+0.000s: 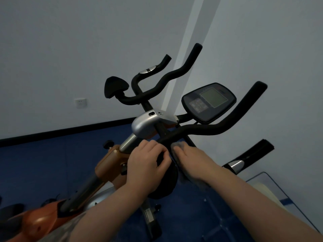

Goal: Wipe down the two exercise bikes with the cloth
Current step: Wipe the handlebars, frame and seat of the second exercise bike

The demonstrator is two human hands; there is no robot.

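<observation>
The cloth [180, 147] is being pressed by the right hand [194, 159], fingers fairly straight, against the near handlebar [206, 131] close to its centre. The left hand [148, 161] is curled around a black pad [164, 179]. The bar's long axis is running left to far right, tip upward. Judged next: sliding outward along it, toward the console [208, 102].

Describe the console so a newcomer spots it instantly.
Start at the orange-framed exercise bike mid-frame. Above its black handlebars, right of the silver stem cover, sits the console: a dark rounded panel, the only part with a pale square screen.
</observation>
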